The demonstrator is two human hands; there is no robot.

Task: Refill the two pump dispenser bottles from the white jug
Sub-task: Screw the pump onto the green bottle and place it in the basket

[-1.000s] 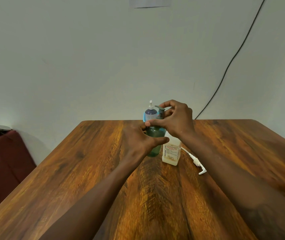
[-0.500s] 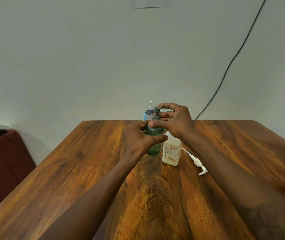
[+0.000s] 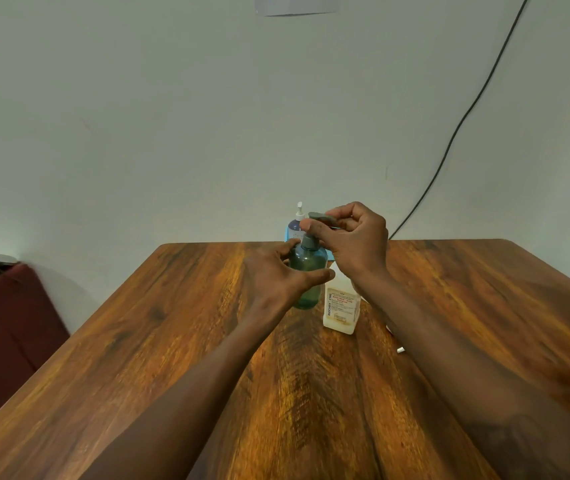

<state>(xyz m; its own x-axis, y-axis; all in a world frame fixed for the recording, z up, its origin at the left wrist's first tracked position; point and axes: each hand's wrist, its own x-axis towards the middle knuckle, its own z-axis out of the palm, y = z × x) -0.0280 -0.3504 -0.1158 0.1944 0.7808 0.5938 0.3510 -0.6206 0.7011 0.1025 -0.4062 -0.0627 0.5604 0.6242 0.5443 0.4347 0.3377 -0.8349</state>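
Observation:
A green pump dispenser bottle (image 3: 308, 271) stands upright near the far middle of the wooden table (image 3: 158, 341). My left hand (image 3: 276, 275) wraps around its body. My right hand (image 3: 352, 244) pinches its grey pump head (image 3: 321, 218) from the right. Just right of it stands a white labelled bottle (image 3: 341, 310), its top hidden behind my right wrist. Behind the green bottle a blue bottle with a white pump (image 3: 295, 226) stands at the table's far edge.
A loose white pump part (image 3: 400, 349) lies on the table, mostly hidden under my right forearm. A black cable (image 3: 456, 126) runs down the wall at the right. A dark red seat (image 3: 2, 323) sits left of the table.
My right hand has turned on the grey pump head, which now sticks out to the left above the fingers. My left hand keeps its hold on the green bottle.

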